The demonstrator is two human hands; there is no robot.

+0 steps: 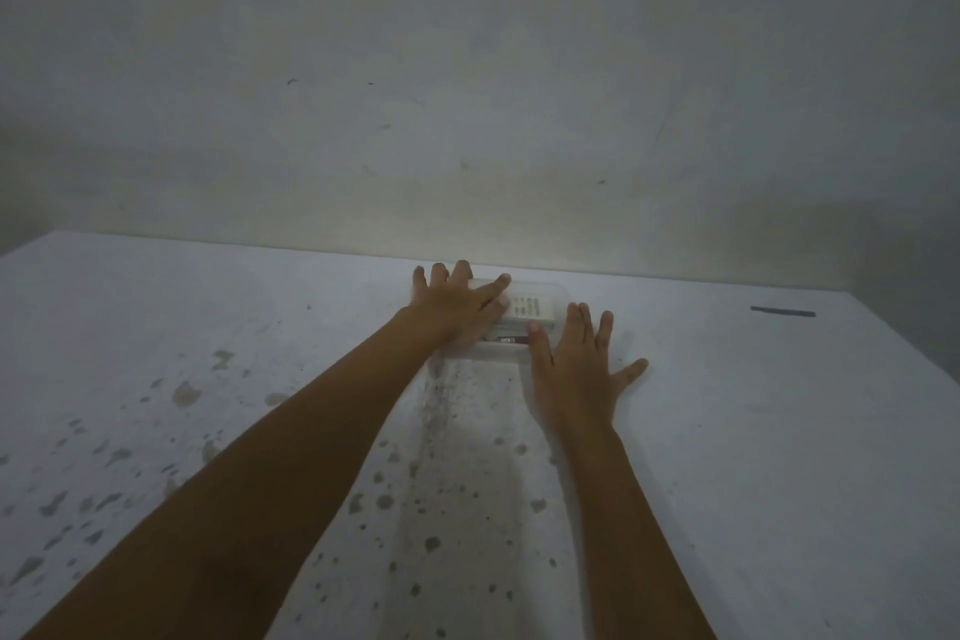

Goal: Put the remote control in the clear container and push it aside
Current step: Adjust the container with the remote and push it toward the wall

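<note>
With the remote control (525, 308) already inside the clear container (556, 299) near the wall, both hands, left hand (457, 307) and right hand (574, 369), fingers spread flat, should push evenly and low across the desk (753, 431) so it slides without tipping.

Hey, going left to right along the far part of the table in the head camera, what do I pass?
Left hand spread on the clear container → white remote inside the container → right hand flat at the container's right end → dark strip on the table near the right edge.
</note>
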